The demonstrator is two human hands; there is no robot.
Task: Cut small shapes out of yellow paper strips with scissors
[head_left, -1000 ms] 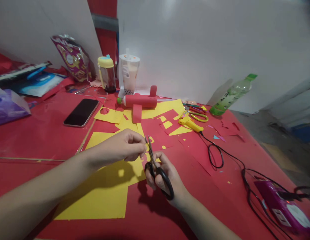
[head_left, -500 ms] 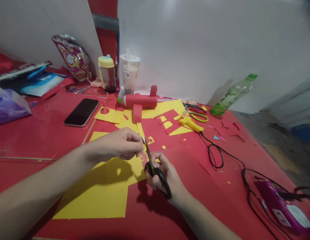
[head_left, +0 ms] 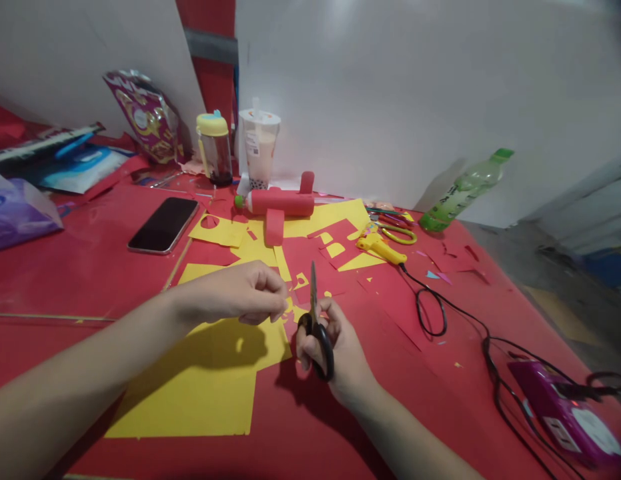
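While a small yellow paper scrap [head_left: 289, 308] is pinched in the left hand [head_left: 235, 293] above the table [head_left: 90, 267], closed scissors [head_left: 316, 327] are gripped by the right hand [head_left: 335, 350]; fingertips could be nicked if blades close nearby.

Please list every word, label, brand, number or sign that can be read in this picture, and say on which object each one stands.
No text can be read.
Bubble tea cup: a white sticker with print, too small to read.
Snack bag: a round logo and lettering, blurred.
Green bottle: the label is blurred.
Purple power strip: a white label, illegible.
Phone: the screen is dark.
Scissors in the right hand: no marking shows.
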